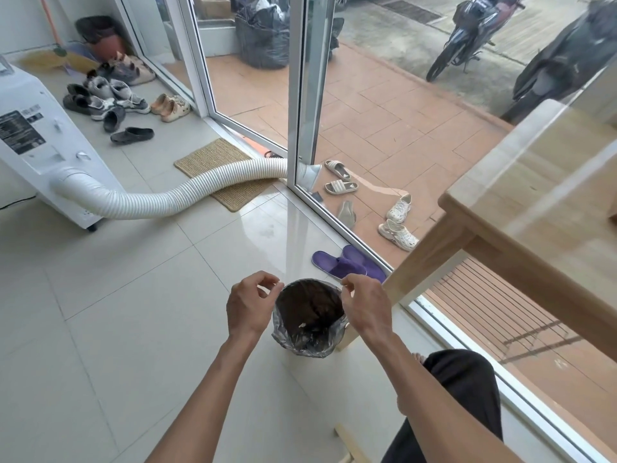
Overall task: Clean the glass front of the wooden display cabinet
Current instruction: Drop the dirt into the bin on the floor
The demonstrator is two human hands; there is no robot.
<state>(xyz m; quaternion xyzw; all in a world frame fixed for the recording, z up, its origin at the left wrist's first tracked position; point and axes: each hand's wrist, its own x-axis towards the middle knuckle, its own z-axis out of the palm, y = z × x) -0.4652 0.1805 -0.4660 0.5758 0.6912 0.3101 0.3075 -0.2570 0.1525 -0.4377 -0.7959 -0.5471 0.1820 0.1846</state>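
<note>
The wooden display cabinet [494, 235] fills the right side, and its glass front [554, 168] reflects the room. Below me a small round waste bin [309, 315] with a grey plastic liner stands on the tiles beside the cabinet's leg. My left hand [250, 305] sits at the bin's left rim and my right hand [364, 305] at its right rim. The thumb and fingers of each hand are pinched on the liner's top edge. A small pale scrap lies inside the bin. No cloth or spray bottle is in view.
Purple slippers [347, 264] lie just beyond the bin by the glass wall. A white portable air conditioner [40, 145] stands at the left, its ribbed hose [173, 192] running across a mat to the sliding door [300, 95]. Shoes are scattered at the far left and outside.
</note>
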